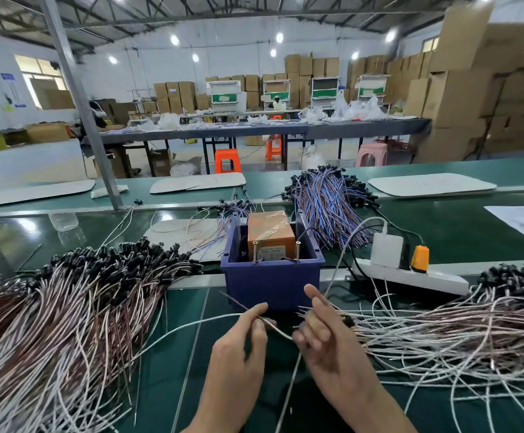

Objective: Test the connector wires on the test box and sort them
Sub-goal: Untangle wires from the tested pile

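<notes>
Green bench matting (192,354) fills the near view, where the left hand (238,348) pinches a thin wire (271,325) and the right hand (326,342) closes on its other end. Wire heaps (67,323) flank them. Just beyond stands the blue test box (271,278).

left hand (248,334) pinching, right hand (323,335) half-curled

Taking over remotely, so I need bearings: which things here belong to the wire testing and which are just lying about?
Job:
- wire pinched in left hand and right hand
- test box in blue bin
- left pile
- right pile

Lying about:
- power strip
- blue-wire bundle
- plastic bottle
- stools
</notes>
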Demonstrator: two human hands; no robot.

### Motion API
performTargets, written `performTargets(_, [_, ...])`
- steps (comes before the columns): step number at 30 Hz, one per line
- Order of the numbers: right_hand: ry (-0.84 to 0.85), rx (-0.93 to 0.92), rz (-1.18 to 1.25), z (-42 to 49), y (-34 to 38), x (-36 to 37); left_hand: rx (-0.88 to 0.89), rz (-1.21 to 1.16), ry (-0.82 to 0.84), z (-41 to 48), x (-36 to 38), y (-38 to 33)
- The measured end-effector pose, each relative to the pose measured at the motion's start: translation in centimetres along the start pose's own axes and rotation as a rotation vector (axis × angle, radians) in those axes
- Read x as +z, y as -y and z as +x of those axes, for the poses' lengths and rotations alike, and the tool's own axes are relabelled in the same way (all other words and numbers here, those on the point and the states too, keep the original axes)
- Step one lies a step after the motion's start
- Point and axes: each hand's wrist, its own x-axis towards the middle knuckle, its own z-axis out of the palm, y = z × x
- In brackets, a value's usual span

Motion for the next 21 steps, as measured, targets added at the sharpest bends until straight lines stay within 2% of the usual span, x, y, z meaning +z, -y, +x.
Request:
performTargets(6, [0.024,-0.065,-0.443,0.0,-1.1,0.0,0.103,0.009,-0.132,0.1,0.0,-0.5])
performTargets(12, [0.204,-0.086,-0.908,-1.0,-1.4,0.3,0.127,0.001,-0.213,0.2,-0.2,-0.6])
performTargets(16, [0.272,-0.138,-1.038,-1.4,-1.5,0.9,0.148,0.015,-0.179,-0.1,-0.3,-1.2])
performTargets(21, [0.266,-0.133,-1.005,-1.5,-1.5,0.9,0.074,-0.063,-0.126,-0.2,-0.4,-1.9])
